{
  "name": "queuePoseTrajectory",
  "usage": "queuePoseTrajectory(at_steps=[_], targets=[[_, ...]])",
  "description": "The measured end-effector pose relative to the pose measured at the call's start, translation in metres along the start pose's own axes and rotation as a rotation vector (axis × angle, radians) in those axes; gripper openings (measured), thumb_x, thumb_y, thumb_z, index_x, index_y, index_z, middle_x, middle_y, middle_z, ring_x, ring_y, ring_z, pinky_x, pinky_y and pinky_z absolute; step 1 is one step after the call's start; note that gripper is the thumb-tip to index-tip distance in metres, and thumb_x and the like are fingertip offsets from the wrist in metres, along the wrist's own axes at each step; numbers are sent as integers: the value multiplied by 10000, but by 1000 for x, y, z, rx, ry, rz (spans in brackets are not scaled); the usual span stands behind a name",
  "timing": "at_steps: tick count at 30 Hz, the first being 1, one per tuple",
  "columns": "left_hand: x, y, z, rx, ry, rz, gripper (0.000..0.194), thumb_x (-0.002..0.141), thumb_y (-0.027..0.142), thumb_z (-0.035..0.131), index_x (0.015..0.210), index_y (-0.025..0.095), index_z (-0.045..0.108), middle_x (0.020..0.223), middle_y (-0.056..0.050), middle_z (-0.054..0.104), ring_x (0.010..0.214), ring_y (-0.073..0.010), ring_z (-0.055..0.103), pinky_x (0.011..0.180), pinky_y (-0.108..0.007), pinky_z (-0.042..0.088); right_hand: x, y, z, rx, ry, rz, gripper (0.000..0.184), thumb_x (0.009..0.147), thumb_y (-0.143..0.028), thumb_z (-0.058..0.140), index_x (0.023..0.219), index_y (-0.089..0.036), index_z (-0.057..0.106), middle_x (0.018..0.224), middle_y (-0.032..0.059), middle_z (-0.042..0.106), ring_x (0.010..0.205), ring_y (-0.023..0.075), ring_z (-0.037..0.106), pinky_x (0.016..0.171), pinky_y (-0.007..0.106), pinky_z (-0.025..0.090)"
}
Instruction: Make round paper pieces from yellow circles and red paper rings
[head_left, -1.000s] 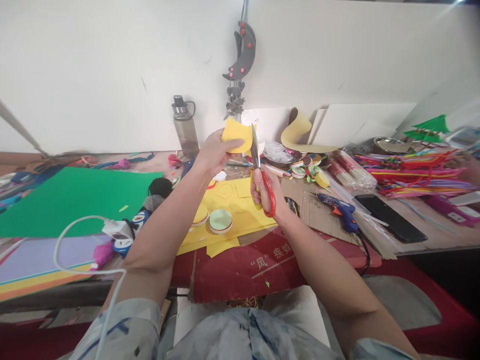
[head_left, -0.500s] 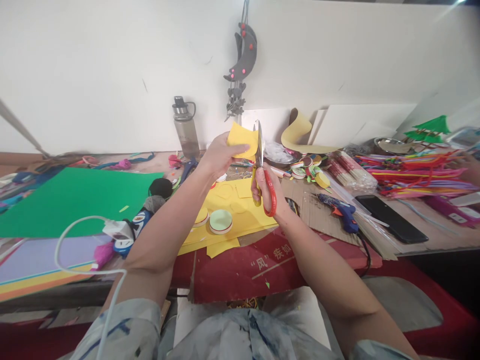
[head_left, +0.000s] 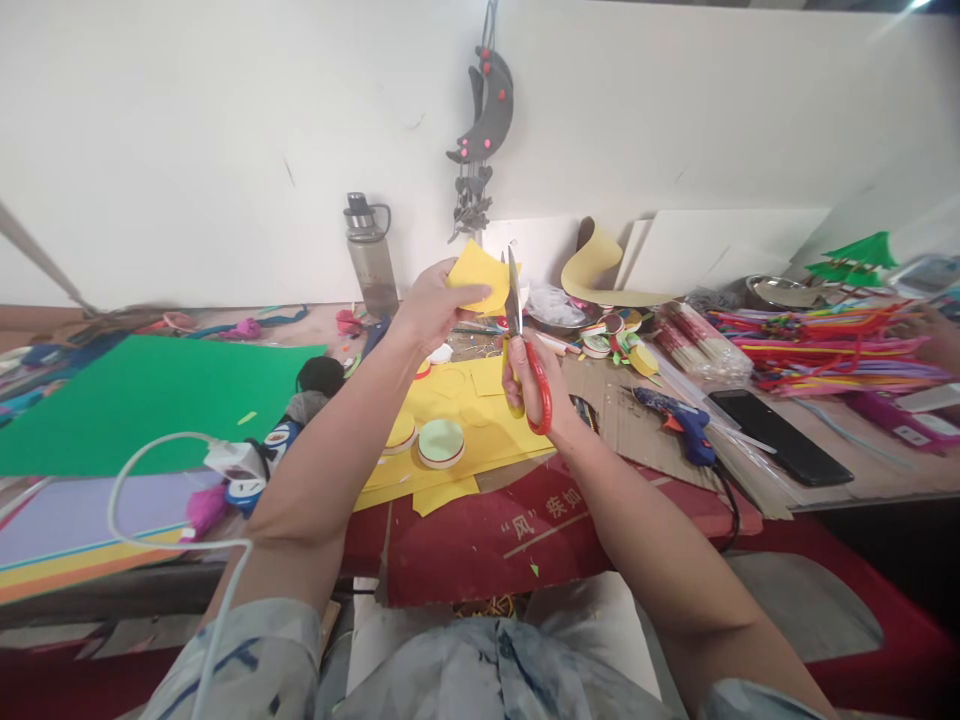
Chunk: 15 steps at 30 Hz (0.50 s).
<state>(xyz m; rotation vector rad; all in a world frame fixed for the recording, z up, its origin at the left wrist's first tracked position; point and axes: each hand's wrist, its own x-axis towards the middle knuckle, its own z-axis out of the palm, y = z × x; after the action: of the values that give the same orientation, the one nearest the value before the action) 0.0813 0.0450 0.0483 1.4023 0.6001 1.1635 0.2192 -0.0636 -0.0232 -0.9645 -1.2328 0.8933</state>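
Left hand (head_left: 433, 305): fingers pinch yellow piece (head_left: 477, 277) | right hand (head_left: 529, 388): fingers grip scissors (head_left: 514, 305), tipped further left at its edge | trimming seems under way

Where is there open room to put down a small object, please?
Mostly on the green sheet, bordered on its right by the black ball, with one small scrap on it. A smaller patch is the cardboard between the right hand and blue glue gun. Farther right, wrapped bundles and colourful strips crowd the table.
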Motion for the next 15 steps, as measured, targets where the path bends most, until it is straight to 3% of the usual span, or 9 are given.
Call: queuePoseTrajectory(at_steps=[8,15], targets=[[-3,1,6,-46,100,26,509,576,250,942,1004,193,673,1006,-47,790,868,-167,746,694,-256,549,-1,-1,0,-18,-1,-1,658,852,-897,638,879,-265,455,637,-75,434,475,84,417,377,205,332],[-5,2,8,-21,56,-8,460,579,256,942,949,170,681,914,-37,775,778,-149,723,602,-229,500,2,1,0,32,-3,25,667,832,-909,652,906,-273,464,631,-79,439,457,84,401,361,215,322]])
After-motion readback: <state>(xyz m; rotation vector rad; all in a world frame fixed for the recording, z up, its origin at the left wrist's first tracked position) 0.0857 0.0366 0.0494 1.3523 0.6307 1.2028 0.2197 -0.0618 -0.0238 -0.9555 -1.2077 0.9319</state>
